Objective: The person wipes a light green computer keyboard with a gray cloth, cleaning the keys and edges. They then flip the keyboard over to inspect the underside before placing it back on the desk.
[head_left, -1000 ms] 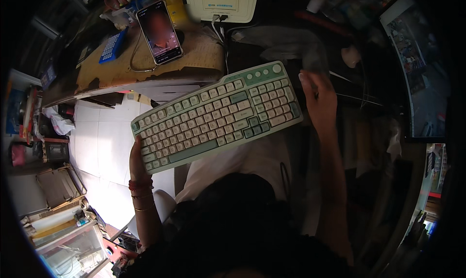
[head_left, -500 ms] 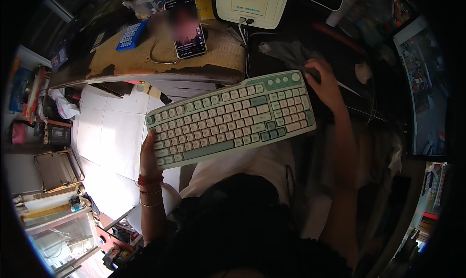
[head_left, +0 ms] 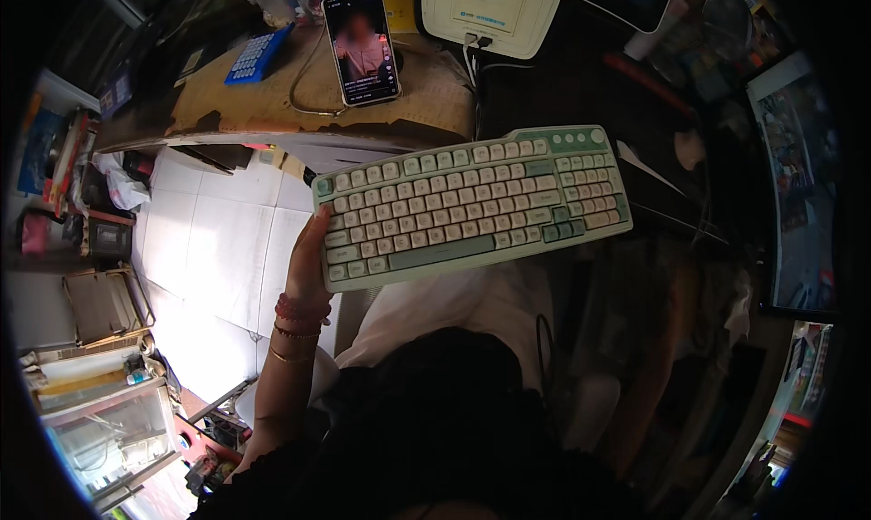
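Observation:
My left hand (head_left: 311,248) grips the left end of a pale green keyboard (head_left: 445,257) with cream and green keys, its thumb on the left edge and its other fingers out of sight. The keyboard is held tilted above my lap, its right end raised a little, with several round knobs or buttons at its upper right corner. Red beads and thin bracelets circle the left wrist. My right hand cannot be made out; only a dim, blurred forearm-like shape shows in the dark at the lower right.
On the worn desk (head_left: 245,112) stand a lit phone (head_left: 365,66) and a blue calculator-like keypad (head_left: 258,55). A white device (head_left: 485,12) with plugged cables is behind. A screen (head_left: 791,193) stands at right, a mouse-like object (head_left: 689,150) nearby. Shelves and a glass case (head_left: 113,438) line the left.
The keyboard and my left hand have shifted right in the picture. My right hand has left the desk beside the keyboard's upper right corner, and the grey cloth there no longer shows.

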A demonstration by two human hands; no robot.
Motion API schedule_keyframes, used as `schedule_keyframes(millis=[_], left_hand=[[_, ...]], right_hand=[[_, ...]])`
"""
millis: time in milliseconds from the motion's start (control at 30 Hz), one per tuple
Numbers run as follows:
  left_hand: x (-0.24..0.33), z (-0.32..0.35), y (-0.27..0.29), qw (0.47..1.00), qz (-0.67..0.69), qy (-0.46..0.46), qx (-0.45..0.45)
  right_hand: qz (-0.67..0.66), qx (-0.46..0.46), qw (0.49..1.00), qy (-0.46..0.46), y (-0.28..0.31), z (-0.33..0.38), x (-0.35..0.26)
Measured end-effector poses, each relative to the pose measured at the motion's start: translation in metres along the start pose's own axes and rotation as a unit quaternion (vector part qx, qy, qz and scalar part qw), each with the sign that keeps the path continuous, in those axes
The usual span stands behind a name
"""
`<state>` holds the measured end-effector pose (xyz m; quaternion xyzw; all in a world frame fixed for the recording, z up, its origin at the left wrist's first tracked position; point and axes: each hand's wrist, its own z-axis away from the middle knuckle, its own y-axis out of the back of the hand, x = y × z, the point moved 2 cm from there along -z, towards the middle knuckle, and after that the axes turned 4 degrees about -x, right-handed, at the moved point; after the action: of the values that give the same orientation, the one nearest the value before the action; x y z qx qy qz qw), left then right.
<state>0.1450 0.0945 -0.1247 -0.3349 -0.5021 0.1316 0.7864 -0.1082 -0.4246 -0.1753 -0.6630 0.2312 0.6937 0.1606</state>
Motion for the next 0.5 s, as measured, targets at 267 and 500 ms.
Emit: schedule_keyframes(millis=[267,500], left_hand=[[-0.032,-0.079,-0.074,0.983,-0.015,0.088,-0.16],[-0.039,-0.141,-0.113,0.966,-0.069,0.124,-0.218]], right_hand=[[-0.159,0.092,0.974,-0.13,-0.028,0.0,-0.036],[-0.229,0.177,0.94,-0.181,-0.028,-0.01,-0.025]])
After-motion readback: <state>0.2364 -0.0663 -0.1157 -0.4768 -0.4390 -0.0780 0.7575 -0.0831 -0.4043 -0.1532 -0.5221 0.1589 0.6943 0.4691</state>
